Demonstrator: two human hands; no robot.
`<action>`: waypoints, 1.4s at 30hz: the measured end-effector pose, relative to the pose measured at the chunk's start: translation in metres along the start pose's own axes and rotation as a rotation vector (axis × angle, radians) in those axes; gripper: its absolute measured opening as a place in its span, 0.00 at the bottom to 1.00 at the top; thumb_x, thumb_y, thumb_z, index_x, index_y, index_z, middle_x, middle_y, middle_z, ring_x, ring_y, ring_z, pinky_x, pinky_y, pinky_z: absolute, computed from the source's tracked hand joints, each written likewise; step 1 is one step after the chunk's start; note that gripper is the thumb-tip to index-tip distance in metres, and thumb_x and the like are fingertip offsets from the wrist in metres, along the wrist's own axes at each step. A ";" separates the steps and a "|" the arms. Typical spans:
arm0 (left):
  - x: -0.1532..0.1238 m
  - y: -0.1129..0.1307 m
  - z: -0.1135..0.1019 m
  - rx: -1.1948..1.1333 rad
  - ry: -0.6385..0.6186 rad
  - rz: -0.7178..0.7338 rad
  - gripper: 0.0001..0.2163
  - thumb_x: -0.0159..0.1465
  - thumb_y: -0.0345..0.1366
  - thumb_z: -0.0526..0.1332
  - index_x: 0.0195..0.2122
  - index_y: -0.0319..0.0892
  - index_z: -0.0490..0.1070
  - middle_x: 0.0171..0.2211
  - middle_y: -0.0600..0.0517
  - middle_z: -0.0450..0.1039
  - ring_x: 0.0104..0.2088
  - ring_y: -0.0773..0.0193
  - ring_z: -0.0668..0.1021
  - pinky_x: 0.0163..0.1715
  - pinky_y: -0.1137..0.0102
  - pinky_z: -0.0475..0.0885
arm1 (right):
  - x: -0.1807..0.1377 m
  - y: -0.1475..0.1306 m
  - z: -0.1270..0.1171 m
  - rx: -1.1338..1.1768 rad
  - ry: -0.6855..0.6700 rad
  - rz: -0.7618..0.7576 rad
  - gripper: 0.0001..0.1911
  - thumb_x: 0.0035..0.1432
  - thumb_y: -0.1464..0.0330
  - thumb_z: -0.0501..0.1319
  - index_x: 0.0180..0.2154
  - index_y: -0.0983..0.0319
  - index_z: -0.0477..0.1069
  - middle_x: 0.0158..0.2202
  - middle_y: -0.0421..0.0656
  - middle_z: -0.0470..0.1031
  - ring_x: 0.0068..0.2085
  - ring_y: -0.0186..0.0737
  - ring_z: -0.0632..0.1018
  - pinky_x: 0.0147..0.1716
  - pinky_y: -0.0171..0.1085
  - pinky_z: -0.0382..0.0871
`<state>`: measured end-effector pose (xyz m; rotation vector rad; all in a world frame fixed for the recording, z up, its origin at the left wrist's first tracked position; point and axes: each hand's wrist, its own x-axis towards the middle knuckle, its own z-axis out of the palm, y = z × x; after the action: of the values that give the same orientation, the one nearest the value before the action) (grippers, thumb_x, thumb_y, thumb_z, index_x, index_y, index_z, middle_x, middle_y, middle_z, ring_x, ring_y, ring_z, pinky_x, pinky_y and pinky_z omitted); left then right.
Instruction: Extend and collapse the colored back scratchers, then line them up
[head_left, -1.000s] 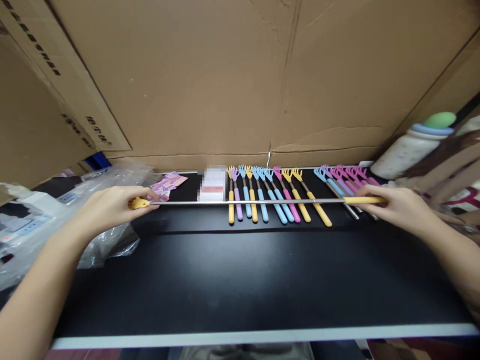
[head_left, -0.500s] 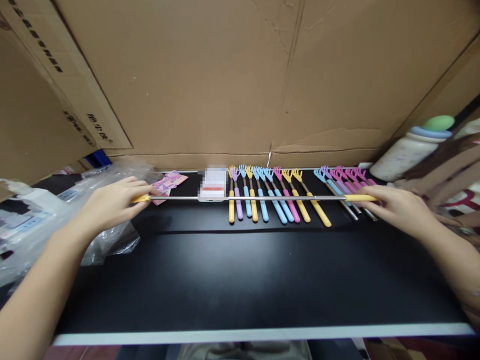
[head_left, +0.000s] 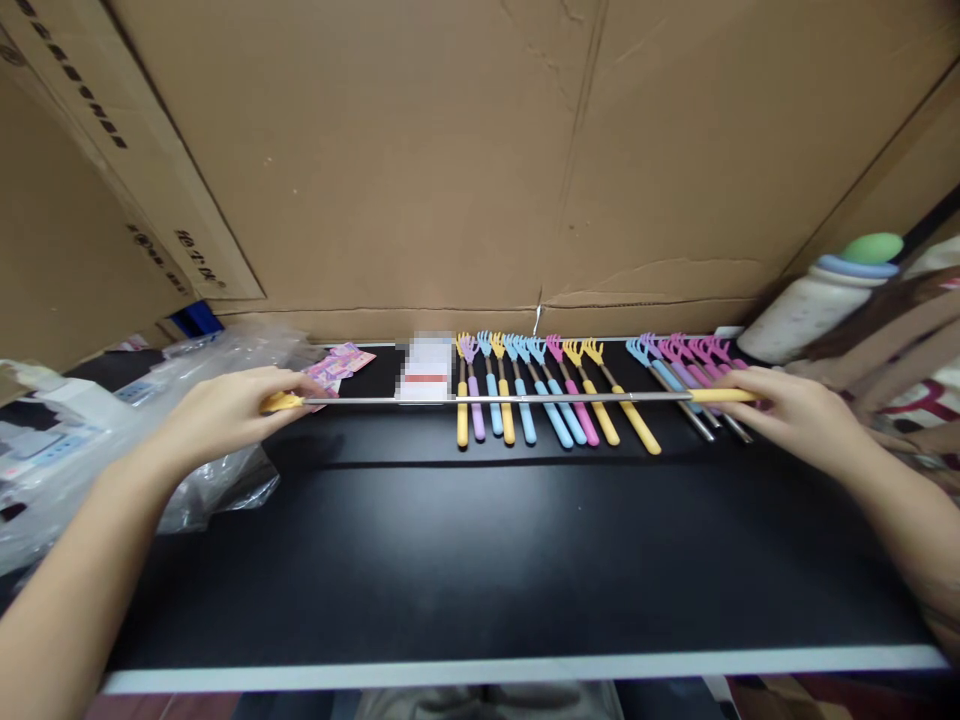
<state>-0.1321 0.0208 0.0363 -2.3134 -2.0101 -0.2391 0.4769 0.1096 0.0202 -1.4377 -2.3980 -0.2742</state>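
Observation:
I hold a fully extended yellow back scratcher [head_left: 510, 399] level above the black table [head_left: 480, 560]. My left hand [head_left: 225, 410] pinches its yellow claw head at the left end. My right hand [head_left: 795, 415] is closed round its yellow handle at the right end. Under the thin metal rod lies a row of several collapsed back scratchers [head_left: 540, 395] in yellow, blue, purple and pink. A second bunch of blue, purple and pink scratchers [head_left: 679, 365] lies just left of my right hand.
Cardboard sheets [head_left: 480, 150] wall off the back and left. Clear plastic bags [head_left: 217, 480] lie at the left, pink cards [head_left: 341, 365] and a white box [head_left: 426, 370] at the back. A white bottle with a green cap [head_left: 825, 295] lies at the right.
The scratcher stays stretched between my hands; the rod rose slightly toward the back and settled. My hands have barely shifted.

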 end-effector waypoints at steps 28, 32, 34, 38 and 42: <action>-0.002 -0.020 -0.008 -0.338 0.012 -0.094 0.26 0.57 0.61 0.46 0.35 0.45 0.70 0.22 0.55 0.72 0.27 0.59 0.73 0.29 0.73 0.64 | -0.001 -0.013 -0.014 -0.049 0.043 0.214 0.17 0.49 0.53 0.53 0.34 0.57 0.70 0.25 0.42 0.73 0.25 0.42 0.73 0.25 0.37 0.60; -0.003 -0.018 -0.007 -0.407 0.034 -0.080 0.25 0.58 0.60 0.46 0.35 0.45 0.70 0.21 0.55 0.70 0.27 0.59 0.73 0.29 0.72 0.66 | 0.001 -0.016 -0.013 0.000 -0.024 0.308 0.19 0.47 0.50 0.54 0.34 0.57 0.64 0.24 0.41 0.71 0.24 0.42 0.72 0.23 0.37 0.60; -0.003 -0.018 -0.007 -0.452 0.052 -0.086 0.24 0.57 0.59 0.48 0.36 0.45 0.70 0.21 0.56 0.69 0.26 0.59 0.73 0.28 0.72 0.67 | 0.001 -0.017 -0.012 0.083 -0.069 0.282 0.20 0.47 0.49 0.54 0.34 0.57 0.62 0.23 0.40 0.70 0.23 0.41 0.71 0.23 0.37 0.61; -0.003 -0.026 -0.007 -0.558 0.110 -0.134 0.22 0.58 0.57 0.51 0.37 0.44 0.69 0.24 0.56 0.68 0.26 0.62 0.71 0.29 0.73 0.68 | 0.001 -0.019 -0.015 0.341 -0.151 0.142 0.23 0.49 0.47 0.58 0.34 0.59 0.63 0.28 0.42 0.71 0.27 0.40 0.73 0.27 0.37 0.65; -0.003 -0.036 -0.008 -0.683 0.249 -0.246 0.17 0.60 0.50 0.53 0.37 0.42 0.68 0.31 0.54 0.69 0.30 0.65 0.71 0.29 0.74 0.69 | -0.002 -0.020 -0.021 0.542 -0.143 0.132 0.23 0.49 0.48 0.62 0.37 0.59 0.66 0.32 0.43 0.72 0.30 0.39 0.74 0.30 0.37 0.67</action>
<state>-0.1691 0.0216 0.0416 -2.1611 -2.3183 -1.3405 0.4638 0.0914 0.0390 -1.3716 -2.2217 0.4902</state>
